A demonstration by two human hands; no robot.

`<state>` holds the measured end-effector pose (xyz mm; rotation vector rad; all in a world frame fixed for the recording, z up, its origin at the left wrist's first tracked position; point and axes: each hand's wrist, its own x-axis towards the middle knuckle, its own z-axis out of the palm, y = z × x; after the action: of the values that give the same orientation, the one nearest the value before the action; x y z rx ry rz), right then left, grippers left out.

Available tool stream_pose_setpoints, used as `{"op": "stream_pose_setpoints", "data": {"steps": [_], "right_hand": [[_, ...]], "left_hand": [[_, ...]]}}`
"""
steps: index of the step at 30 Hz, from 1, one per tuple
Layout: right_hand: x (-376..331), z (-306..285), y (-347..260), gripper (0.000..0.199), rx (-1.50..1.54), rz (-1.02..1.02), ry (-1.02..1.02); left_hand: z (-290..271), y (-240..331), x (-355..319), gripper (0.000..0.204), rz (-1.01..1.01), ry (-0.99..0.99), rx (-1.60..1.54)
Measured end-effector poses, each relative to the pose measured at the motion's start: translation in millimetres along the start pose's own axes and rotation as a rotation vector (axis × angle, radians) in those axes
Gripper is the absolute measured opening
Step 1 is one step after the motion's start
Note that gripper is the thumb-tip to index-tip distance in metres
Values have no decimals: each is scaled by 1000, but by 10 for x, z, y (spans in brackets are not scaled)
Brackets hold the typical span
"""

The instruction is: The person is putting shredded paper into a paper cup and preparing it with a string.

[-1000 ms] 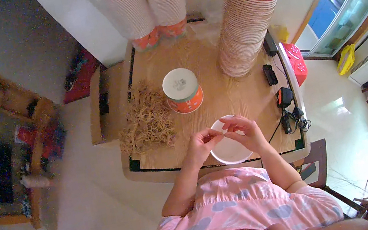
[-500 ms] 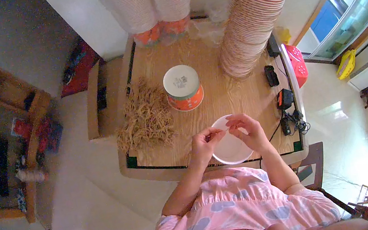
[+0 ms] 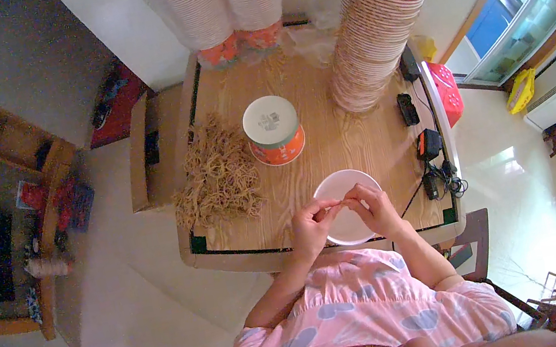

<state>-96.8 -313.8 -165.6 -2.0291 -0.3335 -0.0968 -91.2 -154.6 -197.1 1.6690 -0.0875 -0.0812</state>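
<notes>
A round white paper tub (image 3: 346,182) stands near the table's front edge, its opening facing up. Over it, my left hand (image 3: 313,227) and my right hand (image 3: 372,210) meet fingertip to fingertip, both pinched closed. Whatever is between them is too small to make out. To the left lies a tangled heap of thin tan, stringy strands (image 3: 217,177). Behind the white tub, an orange patterned paper tub (image 3: 283,150) rests upside down with its white base up. Neither hand touches the heap or the orange tub.
A tall leaning stack of nested paper tubs (image 3: 380,36) rises at the back right. Two plastic-wrapped stacks (image 3: 220,13) stand at the back. Along the right edge are a black-and-orange device (image 3: 428,145) and coiled cables (image 3: 453,186). An open cardboard box (image 3: 139,157) adjoins the table's left side.
My fingertips have drawn together above the white tub, and my right fingers have curled in from a more spread pose. The view has shifted slightly.
</notes>
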Motion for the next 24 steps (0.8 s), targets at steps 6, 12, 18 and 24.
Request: {"op": "stream_pose_setpoints", "data": {"steps": [6, 12, 18, 24], "right_hand": [[-93, 60, 7, 9, -6, -2, -9], [-181, 74, 71, 16, -106, 173, -61], [-189, -11, 241, 28, 288, 331, 144], [-84, -230, 1005, 16, 317, 404, 414]], "left_hand": [[14, -12, -57, 11, 130, 14, 54], [8, 11, -82, 9, 74, -73, 156], [175, -5, 58, 11, 33, -152, 243], [606, -559, 370, 10, 94, -125, 88]]}}
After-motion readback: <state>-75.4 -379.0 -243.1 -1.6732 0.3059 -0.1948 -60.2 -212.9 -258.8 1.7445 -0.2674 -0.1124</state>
